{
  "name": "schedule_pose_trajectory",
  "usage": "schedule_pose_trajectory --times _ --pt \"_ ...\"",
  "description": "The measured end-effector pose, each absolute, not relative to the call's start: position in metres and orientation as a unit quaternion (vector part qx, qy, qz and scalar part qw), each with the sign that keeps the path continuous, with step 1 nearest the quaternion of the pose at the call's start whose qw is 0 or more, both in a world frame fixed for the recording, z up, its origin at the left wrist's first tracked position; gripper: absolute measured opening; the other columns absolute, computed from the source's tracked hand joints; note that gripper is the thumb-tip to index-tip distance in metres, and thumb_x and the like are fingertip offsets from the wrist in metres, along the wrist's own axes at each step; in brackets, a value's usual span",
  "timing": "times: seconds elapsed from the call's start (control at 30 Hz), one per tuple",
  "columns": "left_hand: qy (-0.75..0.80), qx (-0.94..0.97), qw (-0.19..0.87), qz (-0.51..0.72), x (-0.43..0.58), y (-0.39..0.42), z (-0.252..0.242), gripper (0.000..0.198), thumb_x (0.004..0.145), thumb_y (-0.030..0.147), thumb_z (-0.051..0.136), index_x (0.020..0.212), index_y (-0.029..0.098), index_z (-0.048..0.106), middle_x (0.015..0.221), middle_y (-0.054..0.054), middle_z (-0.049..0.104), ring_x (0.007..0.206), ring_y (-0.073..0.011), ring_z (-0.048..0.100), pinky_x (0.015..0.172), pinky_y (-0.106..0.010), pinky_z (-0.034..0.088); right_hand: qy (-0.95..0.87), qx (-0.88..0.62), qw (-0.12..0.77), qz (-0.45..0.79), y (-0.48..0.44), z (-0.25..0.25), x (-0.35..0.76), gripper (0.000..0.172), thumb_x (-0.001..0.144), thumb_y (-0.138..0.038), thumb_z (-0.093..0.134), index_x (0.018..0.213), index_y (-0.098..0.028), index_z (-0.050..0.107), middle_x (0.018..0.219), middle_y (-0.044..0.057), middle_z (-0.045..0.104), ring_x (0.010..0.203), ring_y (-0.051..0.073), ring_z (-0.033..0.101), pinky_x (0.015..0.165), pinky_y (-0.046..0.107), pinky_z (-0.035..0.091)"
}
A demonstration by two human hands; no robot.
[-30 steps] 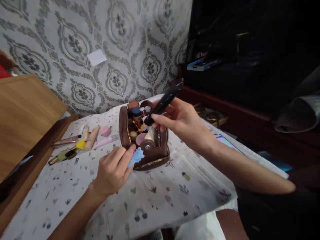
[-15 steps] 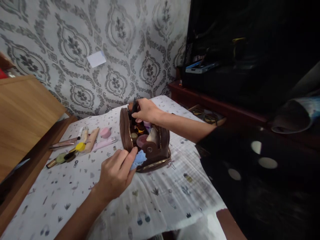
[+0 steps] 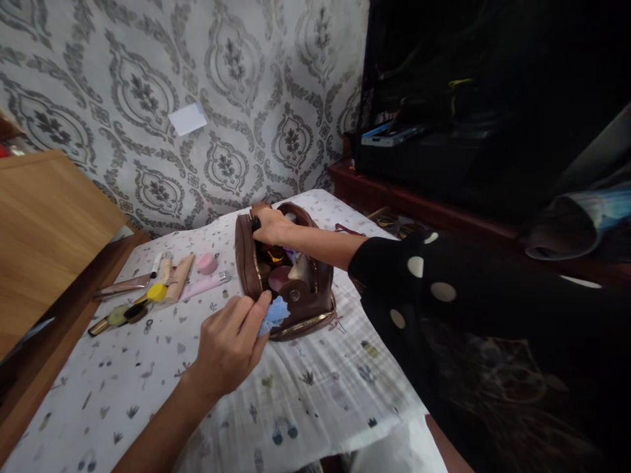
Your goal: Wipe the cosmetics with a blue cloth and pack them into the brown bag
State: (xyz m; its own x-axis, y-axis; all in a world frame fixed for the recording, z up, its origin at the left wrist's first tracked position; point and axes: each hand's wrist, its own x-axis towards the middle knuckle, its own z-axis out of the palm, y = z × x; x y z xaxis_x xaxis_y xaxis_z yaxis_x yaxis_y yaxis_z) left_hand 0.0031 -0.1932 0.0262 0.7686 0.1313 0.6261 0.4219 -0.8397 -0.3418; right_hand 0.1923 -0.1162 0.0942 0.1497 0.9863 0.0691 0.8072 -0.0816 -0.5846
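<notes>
My left hand [image 3: 229, 341] pinches a crumpled light blue cloth [image 3: 275, 315] at the near left corner of a brown zip cosmetic bag [image 3: 323, 299]. The bag stands with its top unzipped. My right hand [image 3: 273, 226] dips into its far left part, fingers closed and partly hidden; a small black object [image 3: 255, 224] shows at the fingertips, its kind unclear. Inside the bag lie a round pinkish item [image 3: 279, 278], a cream-coloured piece [image 3: 300, 269] and an amber item [image 3: 277, 255].
Several cosmetics lie left of the bag, among them a pink round jar [image 3: 206, 263], a beige tube [image 3: 180, 277], a pink tube [image 3: 204, 285] and a yellow-capped item [image 3: 157, 293]. A patterned white cloth [image 3: 162, 381] covers the surface. Behind stands a papered wall [image 3: 236, 112]; a dark screen [image 3: 493, 85] is at right.
My right hand has lowered deeper into the bag's far left part with the black object, and its sleeve has come further in. My left hand stays with the blue cloth.
</notes>
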Motion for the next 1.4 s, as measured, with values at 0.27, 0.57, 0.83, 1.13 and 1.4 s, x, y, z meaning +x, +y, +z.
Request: schedule_pose_trajectory --times 0.27,0.57,0.83,1.13,1.4 --pt "-0.151 -0.909 0.238 -0.306 0.003 -0.193 0.026 0.031 0.098 0.021 0.043 0.124 0.009 0.056 0.082 -0.006 0.062 0.072 -0.0182 0.059 0.059 -0.029 0.045 -0.626 -0.723 0.237 0.17 -0.116 0.095 0.196 0.044 0.072 -0.003 0.066 0.114 -0.015 0.068 0.119 0.012 0.072 0.11 0.025 0.068 0.083 0.023 0.054" --pt "-0.155 -0.907 0.24 -0.308 0.004 -0.194 0.027 0.032 0.094 0.018 0.046 0.123 0.009 0.057 0.081 -0.006 0.06 0.071 -0.0174 0.059 0.055 -0.026 0.044 -0.655 -0.705 0.221 0.162 -0.12 0.106 0.204 0.052 0.068 0.005 0.066 0.116 -0.015 0.068 0.103 0.009 0.075 0.098 0.024 0.071 0.075 0.024 0.055" --pt "-0.156 -0.908 0.242 -0.303 0.002 -0.193 0.025 0.033 0.094 0.018 0.045 0.123 0.008 0.056 0.085 -0.007 0.063 0.074 -0.0191 0.061 0.056 -0.029 0.047 -0.629 -0.68 0.311 0.212 -0.126 0.111 0.221 0.036 0.075 0.003 0.066 0.106 -0.015 0.069 0.071 0.002 0.072 0.066 0.019 0.072 0.06 0.025 0.056" --pt "-0.153 -0.909 0.237 -0.307 0.003 -0.194 0.027 0.032 0.096 0.016 0.044 0.124 0.008 0.057 0.083 -0.007 0.063 0.072 -0.018 0.061 0.056 -0.028 0.046 -0.608 -0.554 0.528 0.212 -0.177 0.119 0.23 0.009 0.087 -0.018 0.065 0.079 -0.014 0.067 0.069 0.004 0.067 0.06 0.013 0.067 0.049 0.02 0.051" --pt "-0.138 -0.915 0.229 -0.304 0.0 -0.192 0.031 0.032 0.096 0.017 0.044 0.124 0.009 0.057 0.078 -0.005 0.059 0.067 -0.0163 0.058 0.054 -0.027 0.045 -0.67 -0.37 0.482 0.426 -0.262 0.072 0.219 0.03 0.092 -0.042 0.062 0.089 -0.013 0.07 0.074 0.002 0.068 0.062 0.011 0.064 0.056 0.022 0.05"
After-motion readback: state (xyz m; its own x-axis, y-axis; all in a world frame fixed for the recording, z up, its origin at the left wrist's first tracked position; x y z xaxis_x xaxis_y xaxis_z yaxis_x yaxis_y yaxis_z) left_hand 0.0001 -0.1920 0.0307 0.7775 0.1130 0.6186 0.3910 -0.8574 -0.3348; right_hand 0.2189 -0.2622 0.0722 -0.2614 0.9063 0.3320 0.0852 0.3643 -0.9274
